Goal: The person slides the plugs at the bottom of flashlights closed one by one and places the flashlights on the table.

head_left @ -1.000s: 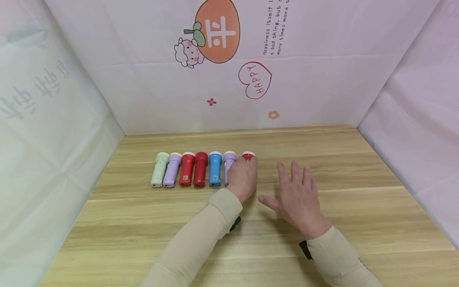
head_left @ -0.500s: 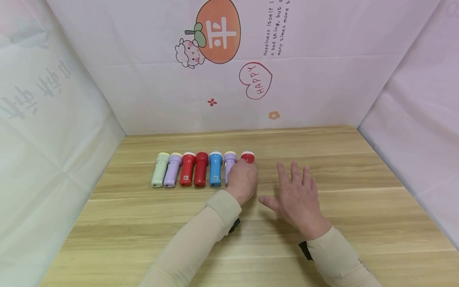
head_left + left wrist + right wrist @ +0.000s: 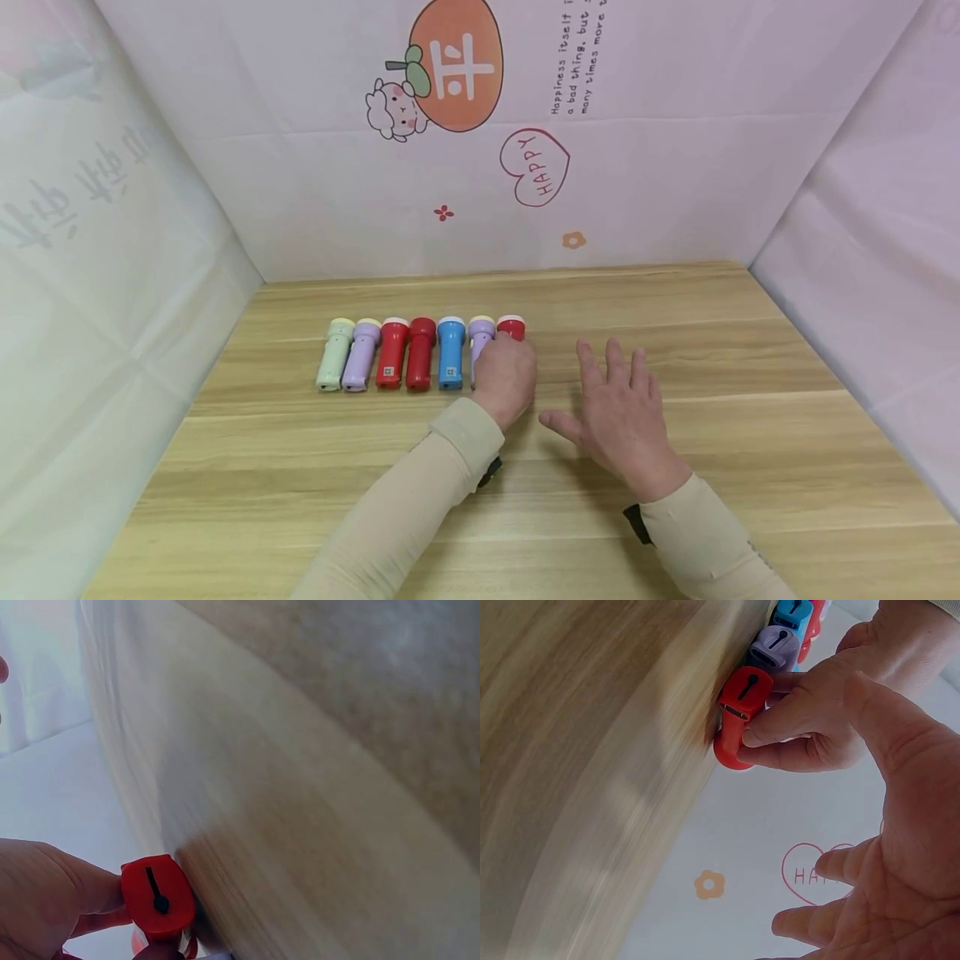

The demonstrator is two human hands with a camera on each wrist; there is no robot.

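My left hand [image 3: 506, 379] grips a red flashlight [image 3: 512, 327] with a white rim at the right end of a row. Its thumb and fingers pinch the body from the sides, as the right wrist view shows, and the red end [image 3: 157, 894] faces the left wrist camera. Close beside it on the left lies a lilac flashlight [image 3: 481, 330], partly hidden by the hand. A blue flashlight [image 3: 450, 354] comes after that. My right hand [image 3: 622, 417] hovers or rests over the table to the right, fingers spread, holding nothing; contact with the wood cannot be made out.
Further left in the row lie a dark red flashlight [image 3: 420, 354], a red one with a sticker, another lilac flashlight [image 3: 361, 357] and a pale green flashlight [image 3: 335, 357]. White printed cloth [image 3: 660, 183] walls the wooden table [image 3: 300, 483] at the back and sides.
The left hand has slid the red flashlight a little leftward, up close to the lilac one. My right hand has stayed nearly still, and the rest of the row has not moved.
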